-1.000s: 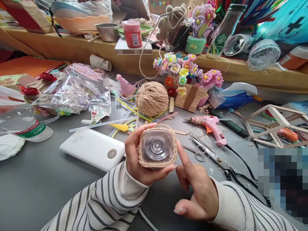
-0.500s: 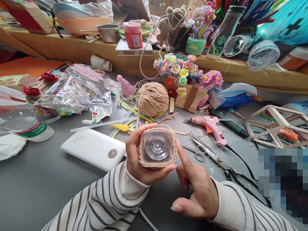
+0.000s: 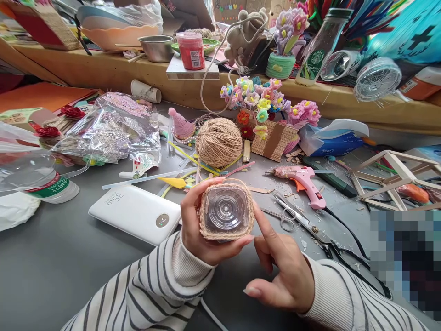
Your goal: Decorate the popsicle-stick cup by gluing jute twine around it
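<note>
My left hand (image 3: 197,230) is wrapped round a clear plastic bottle bottom (image 3: 226,211) whose sides are bound in jute twine, its ribbed base turned up toward me. My right hand (image 3: 282,271) sits just right of it, with the index finger stretched out and pressing the twine at the bottle's lower right edge; the other fingers are loosely curled and hold nothing. A strand of twine runs from the bottle up to a ball of jute twine (image 3: 218,141) on the grey table behind it.
A white power bank (image 3: 136,213) lies left of my hands. Right of them lie scissors (image 3: 292,217) and a pink glue gun (image 3: 303,180) with its black cord. Plastic bags, pipe-cleaner flowers (image 3: 265,103), a stick frame (image 3: 392,179) and a cluttered wooden shelf ring the table.
Almost nothing: my view has shifted slightly, and my right thumb has curled in a little while the index finger stays on the twine.
</note>
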{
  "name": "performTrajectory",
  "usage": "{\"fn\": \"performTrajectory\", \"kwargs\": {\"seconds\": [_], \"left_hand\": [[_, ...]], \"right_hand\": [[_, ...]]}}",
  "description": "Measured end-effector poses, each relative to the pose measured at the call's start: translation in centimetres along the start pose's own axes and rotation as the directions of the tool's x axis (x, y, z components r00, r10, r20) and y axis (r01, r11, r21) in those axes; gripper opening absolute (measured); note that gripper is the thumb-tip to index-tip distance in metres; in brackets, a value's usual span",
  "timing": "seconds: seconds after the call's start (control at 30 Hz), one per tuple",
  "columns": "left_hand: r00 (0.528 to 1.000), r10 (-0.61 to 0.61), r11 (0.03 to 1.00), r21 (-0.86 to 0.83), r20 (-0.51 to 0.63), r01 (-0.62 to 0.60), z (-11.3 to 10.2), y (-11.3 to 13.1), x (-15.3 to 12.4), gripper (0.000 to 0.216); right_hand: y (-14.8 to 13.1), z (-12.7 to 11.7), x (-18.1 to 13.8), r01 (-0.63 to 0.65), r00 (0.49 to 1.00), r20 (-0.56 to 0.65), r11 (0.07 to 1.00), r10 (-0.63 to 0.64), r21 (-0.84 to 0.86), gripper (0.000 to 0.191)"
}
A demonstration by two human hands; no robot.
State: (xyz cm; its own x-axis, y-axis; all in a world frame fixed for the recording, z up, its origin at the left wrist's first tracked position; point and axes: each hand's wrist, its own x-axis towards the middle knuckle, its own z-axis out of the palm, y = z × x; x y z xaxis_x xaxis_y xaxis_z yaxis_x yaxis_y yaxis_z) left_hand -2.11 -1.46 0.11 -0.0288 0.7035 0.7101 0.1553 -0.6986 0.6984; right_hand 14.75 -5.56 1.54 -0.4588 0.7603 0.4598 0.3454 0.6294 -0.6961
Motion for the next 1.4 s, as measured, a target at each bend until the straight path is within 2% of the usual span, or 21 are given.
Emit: {"fn": "performTrajectory", "kwargs": {"seconds": [0.23, 0.37, 0.47, 0.83, 1.3, 1.4], "left_hand": [[1.000, 0.021, 0.999, -0.035, 0.016, -0.021, -0.02, -0.18, 0.17, 0.092], [0.998, 0.048, 0.998, -0.042, 0.029, -0.047, 0.02, -0.10, 0.26, 0.090], [0.998, 0.056, 0.997, -0.052, 0.039, -0.054, 0.04, -0.04, 0.30, 0.089], [0.996, 0.077, 0.993, -0.096, 0.048, -0.072, -0.01, 0.01, 0.36, 0.091], [0.995, 0.074, 0.994, -0.086, 0.065, -0.068, -0.11, 0.03, 0.45, 0.088], [0.996, 0.058, 0.996, -0.077, 0.070, -0.052, -0.14, 0.05, 0.39, 0.088]], "right_hand": [[-0.02, -0.16, -0.20, -0.074, 0.997, 0.053, 0.952, 0.061, 0.298, 0.074], [0.04, -0.33, -0.22, -0.150, 0.988, 0.090, 0.914, 0.125, 0.376, 0.082], [0.07, -0.38, -0.20, -0.160, 0.987, 0.083, 0.899, 0.138, 0.408, 0.081], [-0.16, -0.22, -0.32, -0.191, 0.982, 0.090, 0.885, 0.169, 0.425, 0.083], [0.08, -0.12, -0.21, -0.111, 0.993, 0.014, 0.927, 0.114, 0.357, 0.073], [-0.01, -0.16, -0.17, -0.127, 0.991, 0.017, 0.926, 0.130, 0.355, 0.072]]}}
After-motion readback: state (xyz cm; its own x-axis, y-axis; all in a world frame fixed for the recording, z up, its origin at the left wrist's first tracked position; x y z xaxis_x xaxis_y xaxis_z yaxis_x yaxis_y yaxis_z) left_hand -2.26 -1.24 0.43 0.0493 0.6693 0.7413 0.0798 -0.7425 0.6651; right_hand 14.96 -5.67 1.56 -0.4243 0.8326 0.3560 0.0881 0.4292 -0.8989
